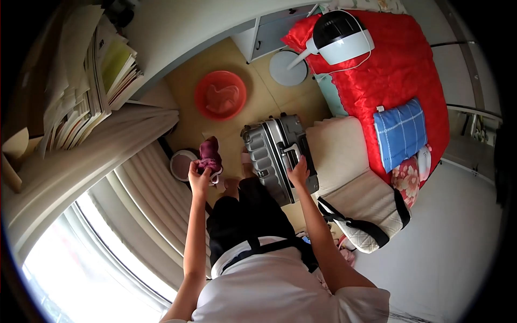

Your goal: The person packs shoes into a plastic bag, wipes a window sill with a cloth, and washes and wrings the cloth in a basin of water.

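L hand (199, 176) gripped a maroon cloth item (209, 154), fingers closed on its lower end; item stuck up past the fingertips, w/ a white loop (216, 176) just below. R hand (299, 172) was at the grey suitcase (262, 151), touching its upper side by the silver handle (291, 153); can't tell if fingers were wrapped round it. Suitcase stood on the tiled floor (264, 89), btwn the hands and a bit fwd, its body left of the R hand, well apart from the maroon cloth item. Round bin (173, 167) was just beside the L hand, partly behind the item. Red basin (202, 89) sat on floor farther fwd. Cream padded mat (339, 148) lay right of suitcase, next to bed w/ red cover (398, 59) + blue checked cushion (399, 135).
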A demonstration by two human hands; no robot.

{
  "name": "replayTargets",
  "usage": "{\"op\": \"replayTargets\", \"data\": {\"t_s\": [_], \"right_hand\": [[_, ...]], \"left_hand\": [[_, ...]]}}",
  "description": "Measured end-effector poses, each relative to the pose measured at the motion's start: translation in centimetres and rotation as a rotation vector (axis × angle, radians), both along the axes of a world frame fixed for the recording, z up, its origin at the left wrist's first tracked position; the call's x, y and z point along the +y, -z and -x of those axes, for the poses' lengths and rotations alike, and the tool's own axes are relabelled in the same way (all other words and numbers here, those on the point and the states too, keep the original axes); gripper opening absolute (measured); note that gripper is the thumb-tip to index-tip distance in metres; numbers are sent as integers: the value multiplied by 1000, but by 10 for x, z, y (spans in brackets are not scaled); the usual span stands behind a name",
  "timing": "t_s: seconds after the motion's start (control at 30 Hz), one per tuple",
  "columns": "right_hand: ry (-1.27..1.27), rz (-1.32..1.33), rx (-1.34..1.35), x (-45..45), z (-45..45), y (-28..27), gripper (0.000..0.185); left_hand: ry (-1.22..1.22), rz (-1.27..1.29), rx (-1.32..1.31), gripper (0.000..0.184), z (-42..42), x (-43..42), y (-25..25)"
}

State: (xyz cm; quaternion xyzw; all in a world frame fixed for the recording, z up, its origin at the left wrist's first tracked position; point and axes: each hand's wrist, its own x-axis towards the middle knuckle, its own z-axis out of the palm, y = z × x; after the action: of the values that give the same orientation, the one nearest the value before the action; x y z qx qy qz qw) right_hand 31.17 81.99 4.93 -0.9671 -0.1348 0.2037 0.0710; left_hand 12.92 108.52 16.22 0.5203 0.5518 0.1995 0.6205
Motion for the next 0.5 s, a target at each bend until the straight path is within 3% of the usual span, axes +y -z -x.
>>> {"op": "replayTargets", "data": {"t_s": [0.1,0.2,0.27,0.33,0.4,0.47,0.5], "right_hand": [[160,18,63,10,-4,-13,84],[200,10,-13,9,-23,-10,57],[113,-341,29,-5,-30,6,43],[355,-347,626,1,-29,-15,40],[196,-206,232,8,0,-1,41],[275,-129,434,7,12,-29,43],[309,-132,410,4,20,-49,40]], "left_hand": [[55,19,7,21,-11,2,10],[167,44,-8,23,-29,-3,14],[246,117,-47,24,-43,-12,13],[328,84,-61,24,-55,-23,18],[408,122,-33,24,-66,-26,13],[424,92,-79,24,-77,-29,-1],[466,74,-82,24,-78,-25,-5]]}}
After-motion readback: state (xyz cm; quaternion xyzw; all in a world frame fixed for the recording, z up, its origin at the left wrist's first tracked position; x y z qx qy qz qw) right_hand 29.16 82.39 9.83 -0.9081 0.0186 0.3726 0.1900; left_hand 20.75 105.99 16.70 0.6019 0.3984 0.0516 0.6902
